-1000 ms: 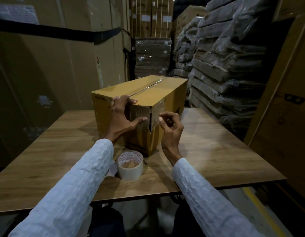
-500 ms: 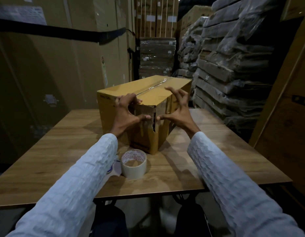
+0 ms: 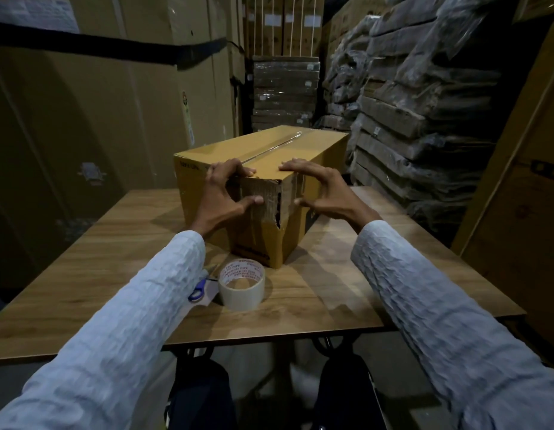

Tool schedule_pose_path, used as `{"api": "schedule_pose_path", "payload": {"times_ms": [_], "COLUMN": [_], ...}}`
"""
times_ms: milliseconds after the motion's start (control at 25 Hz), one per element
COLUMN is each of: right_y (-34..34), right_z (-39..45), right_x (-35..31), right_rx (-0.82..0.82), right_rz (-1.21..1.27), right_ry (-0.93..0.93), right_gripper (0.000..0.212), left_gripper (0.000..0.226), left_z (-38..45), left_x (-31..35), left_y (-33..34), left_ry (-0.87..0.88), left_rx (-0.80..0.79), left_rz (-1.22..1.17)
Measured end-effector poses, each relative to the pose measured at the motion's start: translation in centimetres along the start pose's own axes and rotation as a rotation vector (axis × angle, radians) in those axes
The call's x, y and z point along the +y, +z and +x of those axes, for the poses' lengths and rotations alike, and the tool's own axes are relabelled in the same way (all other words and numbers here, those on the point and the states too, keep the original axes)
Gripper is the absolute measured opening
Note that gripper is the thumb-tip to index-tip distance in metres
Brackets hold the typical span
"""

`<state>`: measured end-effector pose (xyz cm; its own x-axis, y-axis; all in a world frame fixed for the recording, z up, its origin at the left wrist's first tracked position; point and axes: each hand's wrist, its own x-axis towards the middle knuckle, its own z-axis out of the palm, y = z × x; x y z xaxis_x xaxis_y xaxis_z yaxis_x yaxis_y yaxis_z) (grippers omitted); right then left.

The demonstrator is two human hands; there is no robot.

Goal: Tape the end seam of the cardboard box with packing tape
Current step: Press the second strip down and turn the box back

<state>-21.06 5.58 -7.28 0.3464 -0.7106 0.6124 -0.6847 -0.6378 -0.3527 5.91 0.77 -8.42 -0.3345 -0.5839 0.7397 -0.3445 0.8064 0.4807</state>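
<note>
On table (image 3: 347, 274), both hands clasp the box's (image 3: 310, 156) near end.

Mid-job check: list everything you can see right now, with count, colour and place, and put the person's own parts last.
cardboard box: one, yellow-brown, on the table, near end torn, tape strip along its top seam.
tape roll: one, pale beige, on the table in front of the box.
scissors: one pair, blue handles, left of the tape roll, partly hidden by the left sleeve.
table: one, wood grain.
wrapped stacks: many, dark plastic-covered, behind on the right.
large cartons: several, brown, behind on the left.
left hand: fingers on the box's top edge, thumb on the end face.
right hand: fingers on the top edge, thumb at the near corner.
</note>
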Motion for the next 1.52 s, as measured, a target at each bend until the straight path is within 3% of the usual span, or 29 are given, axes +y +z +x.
{"api": "schedule_pose_path", "payload": {"times_ms": [160,400,560,680,920,1120,1320,1520], "right_y": [1.2,0.4,0.5,1.3,0.5,-0.6,-0.2,-1.0], "right_z": [-0.2,0.1,-0.3,-0.5,-0.1,-0.1,-0.1,0.2], "right_x": [-0.8,-0.8,-1.5,-2.5,-5.9,-5.9,-6.3,-6.0], "right_rx": [0.09,0.099,0.007,0.091,0.171,0.019,0.089,0.01], "right_rz": [-0.061,-0.142,-0.138,-0.225,-0.27,-0.184,-0.193,-0.118], "right_ry": [-0.005,0.004,0.018,0.043,0.108,0.145,0.142,0.193], "right_gripper": [0.084,0.075,0.093,0.087,0.067,0.076,0.059,0.06], "left_gripper": [0.092,0.081,0.084,0.089,0.075,0.07,0.064,0.042], "left_z": [-0.2,0.3,0.2,-0.2,0.2,0.2,0.2,0.3], "left_x": [0.8,0.4,-0.1,0.7,2.8,2.6,3.0,2.5], "left_y": [0.1,-0.2,-1.1,-0.7,-0.9,-1.8,-1.5,-2.2], "left_ry": [0.103,0.095,0.112,0.085,0.038,0.024,0.009,-0.026], "left_rx": [-0.03,-0.09,-0.149,-0.124,-0.135,-0.188,-0.148,-0.171], "left_rz": [0.055,0.108,0.129,0.212,0.261,0.231,0.182,0.094]}}
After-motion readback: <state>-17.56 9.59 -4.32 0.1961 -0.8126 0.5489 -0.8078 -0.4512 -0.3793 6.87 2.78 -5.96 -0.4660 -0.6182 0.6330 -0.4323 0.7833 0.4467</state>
